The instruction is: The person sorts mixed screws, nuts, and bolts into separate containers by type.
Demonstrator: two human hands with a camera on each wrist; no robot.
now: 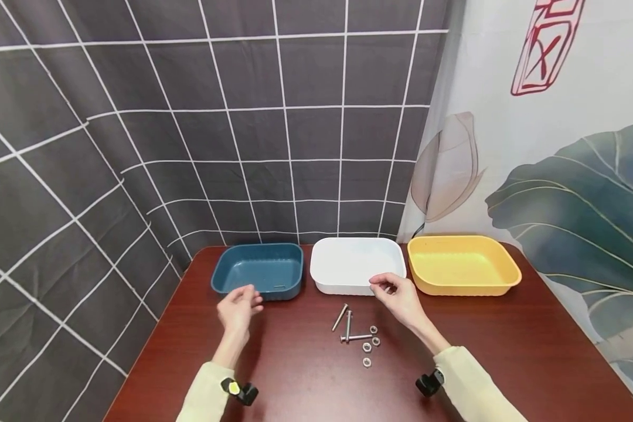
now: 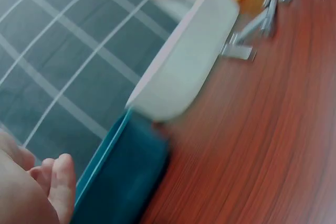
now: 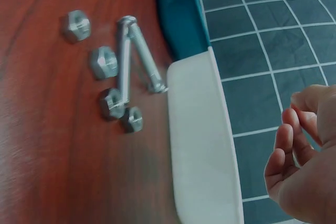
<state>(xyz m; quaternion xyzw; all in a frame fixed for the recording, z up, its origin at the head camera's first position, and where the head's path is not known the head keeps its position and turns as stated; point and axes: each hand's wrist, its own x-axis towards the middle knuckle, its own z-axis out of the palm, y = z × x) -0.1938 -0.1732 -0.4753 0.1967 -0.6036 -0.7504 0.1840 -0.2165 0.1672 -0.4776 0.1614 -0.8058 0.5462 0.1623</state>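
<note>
My left hand (image 1: 236,310) hangs at the front edge of the teal tray (image 1: 257,248), its fingers loosely bent; in the left wrist view nothing shows in them. A small thin metal piece (image 1: 279,286) lies inside that tray. Over the front right corner of the white tray (image 1: 324,288) is my right hand (image 1: 401,299). Its thumb and forefinger tips meet in the right wrist view, and I cannot tell whether something small sits between them. Three bolts (image 1: 340,317) and several hex nuts (image 1: 367,347) lie on the table between the hands.
A yellow tray (image 1: 464,289) stands right of the white one, completing a row along the back of the dark red table (image 1: 306,381). Behind it hangs a grey grid-patterned cloth (image 1: 316,135), with a leaf-printed white cloth (image 1: 469,70) on the right.
</note>
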